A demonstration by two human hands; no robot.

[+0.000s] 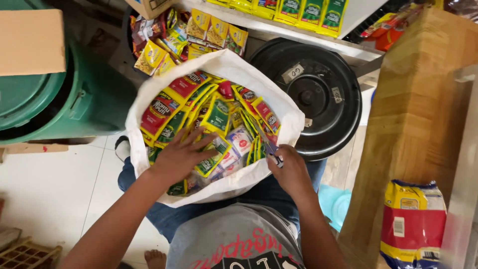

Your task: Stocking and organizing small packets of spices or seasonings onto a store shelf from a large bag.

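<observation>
Currently, sachets (217, 117) are being sorted in a white sack (286, 112): left hand (180, 155) spread flat on them, right hand (291, 172) clenched on a small dark object (275, 158) at the sack's rim.

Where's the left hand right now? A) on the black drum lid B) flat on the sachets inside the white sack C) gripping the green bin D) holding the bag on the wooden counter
B: the left hand lies spread, fingers splayed, on the sachets inside the white sack, while the right hand sits at the sack's near rim.
</observation>
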